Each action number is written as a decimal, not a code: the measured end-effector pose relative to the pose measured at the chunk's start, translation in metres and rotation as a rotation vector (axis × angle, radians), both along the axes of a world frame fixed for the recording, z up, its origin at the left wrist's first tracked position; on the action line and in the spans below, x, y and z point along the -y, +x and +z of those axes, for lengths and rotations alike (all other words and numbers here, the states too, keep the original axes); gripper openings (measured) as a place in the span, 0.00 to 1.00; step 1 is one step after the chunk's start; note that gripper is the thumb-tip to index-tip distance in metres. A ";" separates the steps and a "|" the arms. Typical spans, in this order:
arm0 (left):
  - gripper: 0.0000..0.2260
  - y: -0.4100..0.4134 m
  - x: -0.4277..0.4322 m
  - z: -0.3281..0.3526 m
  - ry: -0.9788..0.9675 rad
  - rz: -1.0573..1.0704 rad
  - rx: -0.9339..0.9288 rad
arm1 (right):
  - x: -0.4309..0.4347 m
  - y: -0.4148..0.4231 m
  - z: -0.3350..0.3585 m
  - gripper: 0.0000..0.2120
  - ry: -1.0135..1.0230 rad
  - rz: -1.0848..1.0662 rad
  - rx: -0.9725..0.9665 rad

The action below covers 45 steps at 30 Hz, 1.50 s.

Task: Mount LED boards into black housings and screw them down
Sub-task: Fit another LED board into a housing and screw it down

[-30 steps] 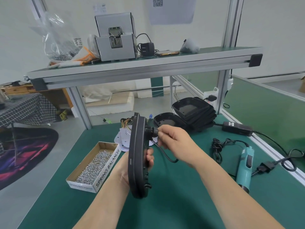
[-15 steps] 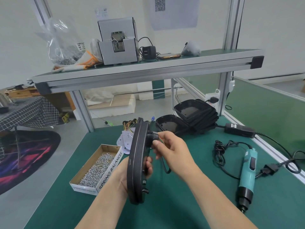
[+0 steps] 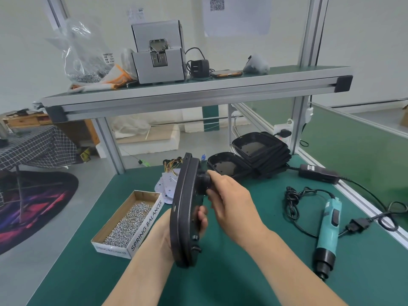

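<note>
Head view: left hand (image 3: 163, 237) grips the black housing (image 3: 185, 213) on edge, right hand (image 3: 231, 202) pinches its round back fitting (image 3: 202, 181); best to brace the housing firmly and twist squarely

Pale white walls (image 3: 364, 40) close the room behind, with a white paper sheet carrying a QR code (image 3: 237, 16) stuck high up, under soft even light. A green-topped workbench (image 3: 220, 283) with silver aluminium posts carries a green-surfaced upper shelf (image 3: 298, 70), and a green partition panel (image 3: 353, 155) runs along its right side. On the grey floor (image 3: 33, 272) to the left lies a dark oval rug streaked purple and red (image 3: 44, 206), partly under a table draped in dark checked cloth (image 3: 37, 149).
</note>
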<state>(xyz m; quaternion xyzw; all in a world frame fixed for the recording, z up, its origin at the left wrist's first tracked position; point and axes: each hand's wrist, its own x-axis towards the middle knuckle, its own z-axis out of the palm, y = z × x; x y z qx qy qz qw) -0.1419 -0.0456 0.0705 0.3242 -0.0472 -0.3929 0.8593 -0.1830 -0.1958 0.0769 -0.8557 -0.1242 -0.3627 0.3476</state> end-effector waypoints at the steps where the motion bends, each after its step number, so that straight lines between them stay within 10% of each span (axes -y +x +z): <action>1: 0.32 -0.006 0.005 0.008 0.029 0.022 -0.006 | 0.000 0.000 -0.002 0.19 -0.033 -0.049 -0.022; 5: 0.04 -0.004 0.007 -0.006 0.292 0.126 0.013 | -0.004 0.001 -0.004 0.20 -0.219 -0.195 -0.229; 9: 0.08 0.002 0.007 -0.025 0.403 0.281 0.041 | 0.013 0.004 -0.002 0.13 -0.194 -0.069 -0.300; 14: 0.17 0.017 0.014 -0.039 0.526 0.454 0.323 | 0.031 0.004 0.006 0.28 0.731 -0.040 -0.623; 17: 0.20 0.025 0.018 -0.044 0.649 0.610 0.570 | 0.028 0.007 0.005 0.31 0.887 0.172 -0.908; 22: 0.24 0.019 0.028 -0.043 0.866 0.650 0.905 | 0.030 0.023 -0.005 0.07 0.825 0.084 -0.786; 45: 0.27 -0.015 0.027 -0.059 0.961 0.539 0.978 | 0.042 0.011 -0.053 0.14 1.027 0.246 -0.774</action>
